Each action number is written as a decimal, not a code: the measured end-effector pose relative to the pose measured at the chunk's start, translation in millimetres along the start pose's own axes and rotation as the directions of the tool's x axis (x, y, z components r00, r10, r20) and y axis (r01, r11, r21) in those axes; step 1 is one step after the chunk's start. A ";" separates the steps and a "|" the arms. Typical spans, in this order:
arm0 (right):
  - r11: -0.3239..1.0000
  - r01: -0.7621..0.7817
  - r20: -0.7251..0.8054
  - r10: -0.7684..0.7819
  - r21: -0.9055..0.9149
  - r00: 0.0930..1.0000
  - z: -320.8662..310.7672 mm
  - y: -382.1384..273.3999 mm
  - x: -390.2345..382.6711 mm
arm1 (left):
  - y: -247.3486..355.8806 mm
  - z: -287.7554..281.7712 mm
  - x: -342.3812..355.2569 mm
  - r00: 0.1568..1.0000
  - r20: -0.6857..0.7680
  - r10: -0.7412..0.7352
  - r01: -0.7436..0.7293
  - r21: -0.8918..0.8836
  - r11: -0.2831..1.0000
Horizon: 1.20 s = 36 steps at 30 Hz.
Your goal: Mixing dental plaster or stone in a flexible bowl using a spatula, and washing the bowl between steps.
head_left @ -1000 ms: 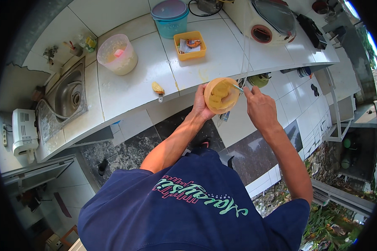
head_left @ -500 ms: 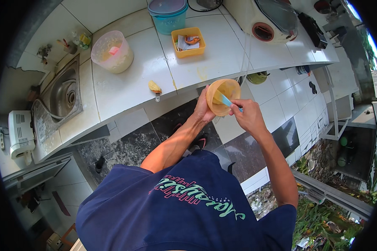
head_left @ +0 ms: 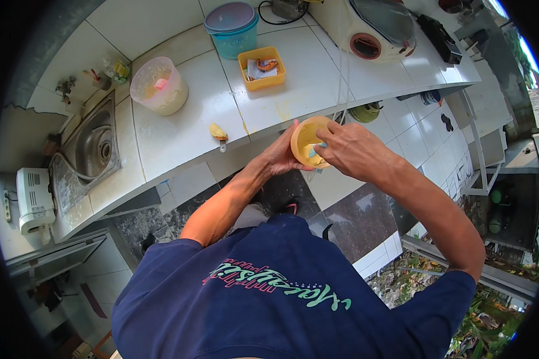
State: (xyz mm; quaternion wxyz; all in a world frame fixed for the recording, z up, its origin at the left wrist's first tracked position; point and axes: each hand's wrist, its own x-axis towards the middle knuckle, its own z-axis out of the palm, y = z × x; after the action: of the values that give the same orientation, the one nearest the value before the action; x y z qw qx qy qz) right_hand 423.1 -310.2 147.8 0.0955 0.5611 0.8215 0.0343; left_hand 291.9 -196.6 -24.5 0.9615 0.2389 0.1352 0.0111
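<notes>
My left hand (head_left: 279,154) is wrapped round the side of a peach-coloured plastic bowl (head_left: 303,128), held tilted just off the counter's front edge. Yellowish paste coats the inside of the bowl. My right hand (head_left: 354,148) reaches over the rim, fingers closed on a light blue spatula (head_left: 314,149). The spatula's blade is down inside the bowl, while its handle is mostly hidden by my fingers. Left of the bowl, a lump of yellow paste (head_left: 218,131) lies at the counter edge with a short metal handle (head_left: 223,145) sticking out.
On the white tiled counter (head_left: 185,134) stand a translucent pinkish tub (head_left: 173,99), a yellow basket (head_left: 263,84) with small packets, and a lidded teal bucket (head_left: 236,45). A steel sink (head_left: 96,149) lies at the left. A cream appliance (head_left: 341,30) and green gas cylinder (head_left: 365,112) are right.
My right hand has moved down and over the bowl, its elbow swinging outward to the right. The spatula sits lower in the bowl, and the bowl has tilted a little.
</notes>
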 end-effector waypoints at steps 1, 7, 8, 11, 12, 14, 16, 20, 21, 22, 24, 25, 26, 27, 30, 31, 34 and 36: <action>0.997 0.077 -0.036 -0.077 -0.006 0.996 -3.4 2.0 9.5 | 4.2 -3.3 0.5 0.992 0.016 -0.128 0.128 0.039 0.991; 0.992 0.019 0.221 0.010 -0.127 0.975 -10.0 41.9 22.8 | 12.7 18.7 -17.5 0.966 0.049 -0.252 0.237 0.203 0.950; 0.991 -0.097 0.199 0.114 -0.092 0.973 -5.9 47.9 14.8 | 10.9 19.9 -19.8 0.990 0.029 -0.138 0.131 0.170 0.977; 0.965 -0.262 0.227 0.260 -0.018 0.939 -4.9 42.6 -9.0 | 20.2 31.1 -33.1 0.998 0.020 0.054 -0.057 0.268 0.962; 0.915 -0.378 0.216 0.345 0.137 0.913 -6.5 35.4 -18.7 | 22.9 34.4 -36.6 0.996 -0.015 0.089 -0.083 0.254 0.964; 0.836 -0.467 0.223 0.415 0.289 0.882 -6.1 15.5 -25.8 | 20.8 34.9 -37.0 0.989 -0.058 0.134 -0.117 0.235 0.965; 0.716 -0.526 0.219 0.483 0.459 0.848 1.9 -7.4 -28.7 | 11.8 29.5 -33.5 0.960 -0.012 0.280 -0.278 0.086 0.957; 0.742 -0.505 0.011 0.558 0.441 0.830 7.5 -41.2 -22.7 | -6.0 24.2 -20.8 0.972 0.004 0.234 -0.218 -0.349 0.912; 0.751 -0.491 0.013 0.541 0.441 0.841 9.7 -42.0 -19.4 | -9.0 23.3 -16.4 0.969 -0.008 0.247 -0.234 -0.356 0.905; 0.752 -0.550 -0.057 0.607 0.363 0.793 15.4 -43.2 -16.2 | -12.5 21.6 -12.5 0.977 -0.008 0.213 -0.193 -0.457 0.868; 0.758 -0.600 -0.098 0.638 0.257 0.764 33.4 -49.6 -11.3 | -19.1 20.4 -2.4 0.976 -0.019 0.215 -0.189 -0.557 0.809; 0.757 -0.602 -0.094 0.639 0.254 0.764 37.5 -53.4 -13.0 | -22.0 15.2 4.4 0.977 -0.016 0.213 -0.185 -0.560 0.808; 0.780 -0.568 -0.047 0.598 0.262 0.800 39.6 -58.6 -13.7 | -24.6 7.7 11.4 0.972 -0.030 0.234 -0.207 -0.588 0.782; 0.804 -0.527 0.003 0.548 0.276 0.837 40.9 -62.2 -14.0 | -26.4 4.5 12.5 0.965 -0.053 0.257 -0.234 -0.616 0.752; 0.746 -0.615 -0.026 0.641 0.255 0.767 44.5 -46.8 -9.8 | -33.3 -0.7 12.1 0.979 -0.078 0.189 -0.194 -0.645 0.739; 0.706 -0.677 -0.046 0.698 0.205 0.714 47.2 -44.3 -8.5 | -34.2 1.0 12.8 0.984 -0.094 0.149 -0.173 -0.660 0.731; 0.729 -0.639 0.077 0.642 0.246 0.763 56.8 -57.2 -10.4 | -42.6 -7.8 14.6 0.987 -0.095 0.127 -0.157 -0.676 0.720; 0.705 -0.641 0.104 0.644 0.304 0.758 59.3 -56.0 -8.3 | -45.4 -14.3 15.0 0.990 -0.101 0.099 -0.141 -0.669 0.730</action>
State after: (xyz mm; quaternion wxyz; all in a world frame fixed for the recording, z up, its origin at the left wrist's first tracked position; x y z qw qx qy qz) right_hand 386.4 -341.5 81.5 -0.0190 0.8192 0.5694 -0.0659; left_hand 300.6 -228.9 -61.4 0.9756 -0.1172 0.1342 0.1283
